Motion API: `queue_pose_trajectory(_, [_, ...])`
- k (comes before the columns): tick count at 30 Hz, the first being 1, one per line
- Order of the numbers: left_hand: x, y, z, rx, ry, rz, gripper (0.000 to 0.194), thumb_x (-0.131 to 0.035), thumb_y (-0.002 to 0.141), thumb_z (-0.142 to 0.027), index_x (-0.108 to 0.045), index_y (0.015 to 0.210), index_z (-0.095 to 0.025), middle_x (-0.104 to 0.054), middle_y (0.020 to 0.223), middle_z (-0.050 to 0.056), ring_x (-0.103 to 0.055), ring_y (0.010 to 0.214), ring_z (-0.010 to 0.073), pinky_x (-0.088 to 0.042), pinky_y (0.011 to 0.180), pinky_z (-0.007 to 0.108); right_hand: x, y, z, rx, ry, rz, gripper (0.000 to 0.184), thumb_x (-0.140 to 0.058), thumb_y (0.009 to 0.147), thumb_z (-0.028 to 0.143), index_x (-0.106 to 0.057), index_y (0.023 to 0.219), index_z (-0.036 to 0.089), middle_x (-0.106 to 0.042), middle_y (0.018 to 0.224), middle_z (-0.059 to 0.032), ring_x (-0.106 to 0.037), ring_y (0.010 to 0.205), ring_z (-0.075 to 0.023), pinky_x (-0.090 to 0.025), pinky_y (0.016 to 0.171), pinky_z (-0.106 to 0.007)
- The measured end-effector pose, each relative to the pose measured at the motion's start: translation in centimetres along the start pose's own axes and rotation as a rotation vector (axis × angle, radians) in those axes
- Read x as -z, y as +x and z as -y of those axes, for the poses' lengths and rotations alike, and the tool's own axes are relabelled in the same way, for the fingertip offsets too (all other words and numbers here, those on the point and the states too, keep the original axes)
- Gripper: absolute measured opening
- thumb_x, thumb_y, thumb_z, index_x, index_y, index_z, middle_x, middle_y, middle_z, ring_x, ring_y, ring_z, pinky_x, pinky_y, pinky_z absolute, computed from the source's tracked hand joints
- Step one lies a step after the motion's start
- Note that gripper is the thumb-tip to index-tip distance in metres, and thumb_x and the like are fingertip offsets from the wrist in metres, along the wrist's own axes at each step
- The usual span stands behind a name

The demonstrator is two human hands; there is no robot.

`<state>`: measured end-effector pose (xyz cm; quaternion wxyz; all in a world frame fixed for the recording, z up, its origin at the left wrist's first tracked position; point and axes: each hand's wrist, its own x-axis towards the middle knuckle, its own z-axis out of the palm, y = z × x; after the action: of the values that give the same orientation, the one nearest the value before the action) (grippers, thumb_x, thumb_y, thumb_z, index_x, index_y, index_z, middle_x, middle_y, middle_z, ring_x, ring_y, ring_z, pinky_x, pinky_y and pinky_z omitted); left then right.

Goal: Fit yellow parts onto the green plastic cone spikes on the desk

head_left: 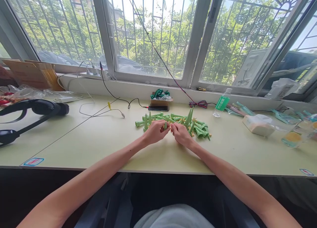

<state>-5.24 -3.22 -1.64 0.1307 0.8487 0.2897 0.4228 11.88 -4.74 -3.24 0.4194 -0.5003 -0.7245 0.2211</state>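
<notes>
My left hand point(156, 132) is closed around a small green cone-shaped piece point(165, 125), whose tip shows above the fingers. Close beside it, my right hand point(182, 133) pinches at the piece's end; what lies between its fingertips is too small to make out. Around and behind both hands lies a pile of green hollow cone pieces point(201, 132), with small orange-yellow bits among them. Taller green cones point(188, 117) stand upright just behind my right hand. On the left of the pile, other slim cones point(146, 125) are upright too.
The pale table point(99, 148) runs below the windows. A small cardboard box point(158, 105) with green material sits behind the pile. To the right are a green-labelled bottle point(222, 103) and a tissue pack point(259, 125). Cables point(106, 112) and a black headset point(47, 107) lie left.
</notes>
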Motion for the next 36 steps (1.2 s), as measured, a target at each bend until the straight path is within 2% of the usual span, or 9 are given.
queue_pose_trajectory(8, [-0.03,-0.02,0.14,-0.016,0.011,-0.001,0.013,-0.059,0.085,-0.024,-0.068,0.078,-0.017,-0.062,0.071,0.001,-0.05,0.053,0.0085,-0.046,0.053,0.022,0.08,0.06,0.27,0.01,-0.026,-0.01,0.049,-0.033,0.095,0.054,-0.047,0.061,0.021,-0.053,0.053,-0.0004,-0.047,0.05,-0.0147,-0.035,0.055,-0.027])
queue_pose_trajectory(13, [-0.03,-0.11,0.22,-0.018,0.015,0.013,0.01,-0.061,0.083,-0.021,-0.07,0.083,-0.017,-0.064,0.077,0.002,-0.051,0.052,0.0076,-0.047,0.053,0.022,0.04,0.07,0.24,0.013,-0.024,-0.025,0.053,-0.033,0.094,0.056,-0.046,0.058,0.02,-0.053,0.051,-0.0012,-0.048,0.05,-0.015,-0.036,0.055,-0.027])
queue_pose_trajectory(25, [-0.07,-0.04,0.38,-0.038,0.03,0.064,0.013,-0.059,0.084,-0.018,-0.072,0.087,-0.017,-0.065,0.083,0.004,-0.058,0.06,0.0098,-0.049,0.052,0.021,-0.04,-0.01,0.27,0.029,-0.018,-0.015,0.053,-0.033,0.095,0.056,-0.045,0.058,0.021,-0.049,0.045,0.0003,-0.047,0.047,-0.0145,-0.035,0.053,-0.027])
queue_pose_trajectory(30, [-0.08,0.01,0.4,-0.043,0.031,0.063,0.014,-0.058,0.086,-0.019,-0.072,0.088,-0.017,-0.064,0.081,0.004,-0.058,0.063,0.0106,-0.049,0.052,0.02,-0.02,-0.13,0.45,0.021,-0.019,-0.005,0.046,-0.033,0.096,0.051,-0.045,0.063,0.021,-0.051,0.047,0.0011,-0.047,0.045,-0.0138,-0.036,0.053,-0.026])
queue_pose_trajectory(36, [-0.17,0.01,0.56,-0.014,0.073,0.037,0.017,-0.056,0.086,-0.02,-0.072,0.079,-0.017,-0.065,0.081,0.005,-0.058,0.062,0.0116,-0.048,0.053,0.023,0.04,-0.28,0.96,-0.008,0.017,0.017,0.029,-0.038,0.096,0.041,-0.046,0.076,0.022,-0.057,0.054,0.0025,-0.048,0.043,-0.0123,-0.037,0.052,-0.024])
